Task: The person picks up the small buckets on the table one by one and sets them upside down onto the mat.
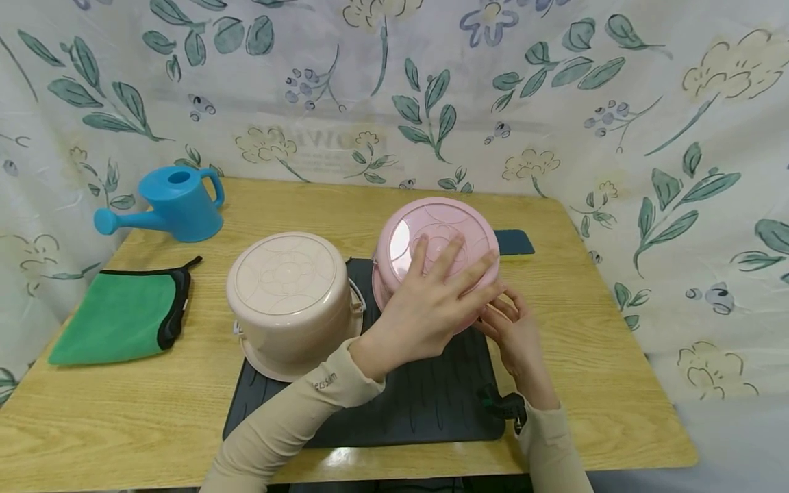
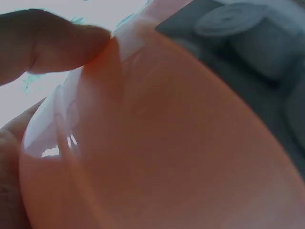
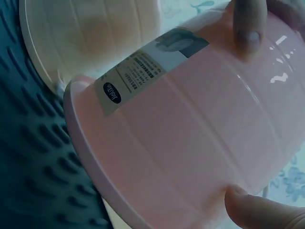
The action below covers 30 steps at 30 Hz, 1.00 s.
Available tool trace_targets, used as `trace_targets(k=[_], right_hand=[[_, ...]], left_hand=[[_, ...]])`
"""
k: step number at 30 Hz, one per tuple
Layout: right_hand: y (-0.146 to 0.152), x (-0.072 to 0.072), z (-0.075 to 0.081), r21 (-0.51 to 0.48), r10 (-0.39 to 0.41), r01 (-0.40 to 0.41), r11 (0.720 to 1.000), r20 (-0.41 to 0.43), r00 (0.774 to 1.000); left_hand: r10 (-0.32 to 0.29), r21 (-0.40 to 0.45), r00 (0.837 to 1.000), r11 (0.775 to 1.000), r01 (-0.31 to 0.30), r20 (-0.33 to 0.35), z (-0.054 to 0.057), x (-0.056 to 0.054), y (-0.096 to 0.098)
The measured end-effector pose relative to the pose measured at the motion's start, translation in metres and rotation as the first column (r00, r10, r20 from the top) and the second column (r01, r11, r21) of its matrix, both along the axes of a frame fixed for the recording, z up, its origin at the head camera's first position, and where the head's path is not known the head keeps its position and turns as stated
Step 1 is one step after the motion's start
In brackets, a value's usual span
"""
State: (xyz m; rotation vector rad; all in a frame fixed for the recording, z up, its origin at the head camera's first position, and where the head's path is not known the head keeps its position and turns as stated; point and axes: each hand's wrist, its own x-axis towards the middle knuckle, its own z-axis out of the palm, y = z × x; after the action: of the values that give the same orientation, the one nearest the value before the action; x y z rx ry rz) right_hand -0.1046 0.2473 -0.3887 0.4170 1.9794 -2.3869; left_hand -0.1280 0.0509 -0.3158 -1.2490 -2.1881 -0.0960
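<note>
A pink plastic bucket (image 1: 440,211) is tilted bottom up over the dark ribbed mat (image 1: 431,414). My left hand (image 1: 419,311) grips its base, with spread fingers across the moulded pattern and the thumb on the side wall. Low on its right side, my right hand (image 1: 514,335) holds the wall; several of its fingertips are hidden by the bucket. The right thumb (image 3: 252,207) presses the pink wall. A printed label (image 3: 138,71) runs up that wall from the rim. To the left, a beige bucket (image 1: 286,274) stands upside down on the mat, its handle at the side.
A blue watering can (image 1: 185,209) stands at the back left of the wooden table (image 1: 585,322). In front of it lies a green pouch (image 1: 120,318) with black trim. A flat dark blue piece (image 1: 515,242) lies behind the pink bucket. A floral curtain (image 1: 345,103) hangs behind the table.
</note>
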Motion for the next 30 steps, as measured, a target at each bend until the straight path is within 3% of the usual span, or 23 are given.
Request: trace_targets(k=[5, 9, 16, 27, 30], right_hand=[[-0.001, 0.007, -0.008, -0.067, 0.083, -0.081, 0.994, 0.023, 0.996], [-0.003, 0.011, -0.013, -0.111, 0.098, -0.093, 0.99, 0.049, 0.994], [-0.005, 0.019, -0.017, -0.115, 0.104, -0.09, 0.989, 0.117, 0.988], [0.0, 0.034, -0.016, -0.08, 0.201, -0.192, 0.978, 0.141, 0.969], [0.003, 0.039, -0.016, -0.059, 0.243, -0.237, 0.97, 0.153, 0.958]], left_hand=[[0.01, -0.024, 1.0, 1.0, -0.01, 0.008, 0.001, 0.001, 0.0], [0.035, -0.072, 0.999, 0.997, -0.034, 0.006, 0.0, 0.001, 0.0], [0.052, -0.137, 0.996, 0.99, -0.042, 0.07, -0.007, 0.003, 0.001], [0.037, -0.171, 0.99, 0.985, -0.013, 0.134, -0.006, 0.008, 0.002], [0.042, -0.188, 0.983, 0.982, -0.008, 0.178, -0.006, 0.008, 0.001]])
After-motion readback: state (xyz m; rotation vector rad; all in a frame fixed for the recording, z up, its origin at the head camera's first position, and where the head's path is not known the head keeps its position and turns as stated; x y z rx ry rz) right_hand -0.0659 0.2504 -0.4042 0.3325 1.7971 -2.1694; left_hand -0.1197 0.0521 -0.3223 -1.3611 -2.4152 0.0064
